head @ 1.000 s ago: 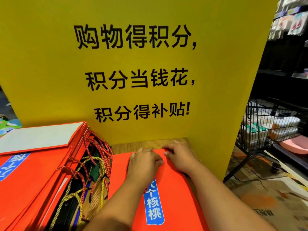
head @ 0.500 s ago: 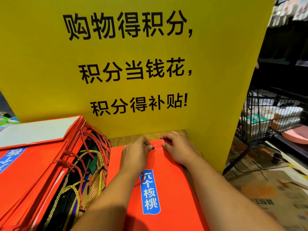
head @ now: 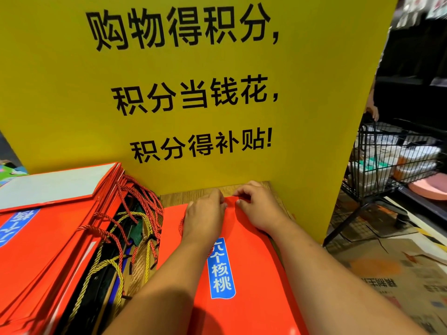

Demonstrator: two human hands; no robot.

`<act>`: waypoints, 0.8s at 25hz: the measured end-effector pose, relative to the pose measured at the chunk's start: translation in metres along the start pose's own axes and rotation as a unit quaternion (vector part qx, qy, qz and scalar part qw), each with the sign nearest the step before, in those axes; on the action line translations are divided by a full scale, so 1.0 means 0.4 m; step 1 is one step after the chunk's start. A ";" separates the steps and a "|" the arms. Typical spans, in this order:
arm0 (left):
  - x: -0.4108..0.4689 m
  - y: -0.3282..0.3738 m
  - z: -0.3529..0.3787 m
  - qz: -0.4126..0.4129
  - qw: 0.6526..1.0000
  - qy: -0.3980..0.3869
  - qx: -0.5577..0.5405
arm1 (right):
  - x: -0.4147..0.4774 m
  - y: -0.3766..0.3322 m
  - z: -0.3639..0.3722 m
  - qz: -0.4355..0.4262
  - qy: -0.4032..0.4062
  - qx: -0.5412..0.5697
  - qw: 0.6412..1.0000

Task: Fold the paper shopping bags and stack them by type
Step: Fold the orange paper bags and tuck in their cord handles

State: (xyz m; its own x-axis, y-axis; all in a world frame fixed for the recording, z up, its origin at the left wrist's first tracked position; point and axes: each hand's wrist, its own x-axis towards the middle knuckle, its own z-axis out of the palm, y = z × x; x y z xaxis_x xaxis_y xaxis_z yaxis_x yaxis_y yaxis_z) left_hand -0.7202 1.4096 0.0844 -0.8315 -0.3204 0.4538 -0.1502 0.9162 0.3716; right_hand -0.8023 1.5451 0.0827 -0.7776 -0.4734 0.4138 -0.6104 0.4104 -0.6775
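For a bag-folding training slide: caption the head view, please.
Left hand and right hand grip the top edge of a flat orange bag beside a stack of folded bags.

A yellow board [head: 72, 105] printed with black Chinese characters is stood on a wooden tabletop [head: 191, 193]. At the right, a black wire cart [head: 377, 180] is loaded with packaged goods; cardboard [head: 391, 274] is spread over the floor.

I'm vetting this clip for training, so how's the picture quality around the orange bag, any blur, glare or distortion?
Head view: yellow sign and orange bag sharp, evenly lit, no glare; head view: wire cart and shelves at right soft and dim; head view: wide-angle stretch slants the sign's right edge; faint shadow at the bag's near end.
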 end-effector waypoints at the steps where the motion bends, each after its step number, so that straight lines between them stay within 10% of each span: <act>1: 0.000 0.005 0.000 0.008 1.000 0.005 0.012 | -0.001 0.000 -0.002 0.004 0.000 0.003 1.000; 14: 0.007 -0.020 0.000 -0.056 0.977 -0.067 -0.192 | 0.001 -0.030 -0.012 0.090 -0.011 0.147 0.985; 20: 0.003 0.006 -0.020 -0.014 0.994 -0.023 0.101 | 0.014 -0.035 -0.012 0.059 0.003 0.011 0.998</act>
State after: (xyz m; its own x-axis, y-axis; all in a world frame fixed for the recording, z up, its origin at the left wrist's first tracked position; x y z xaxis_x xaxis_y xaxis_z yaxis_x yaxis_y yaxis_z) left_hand -0.7173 1.4096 0.0924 -0.8490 -0.3384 0.4059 -0.2736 0.9386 0.2102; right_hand -0.7988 1.5405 0.0975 -0.8446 -0.4179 0.3346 -0.5116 0.4457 -0.7346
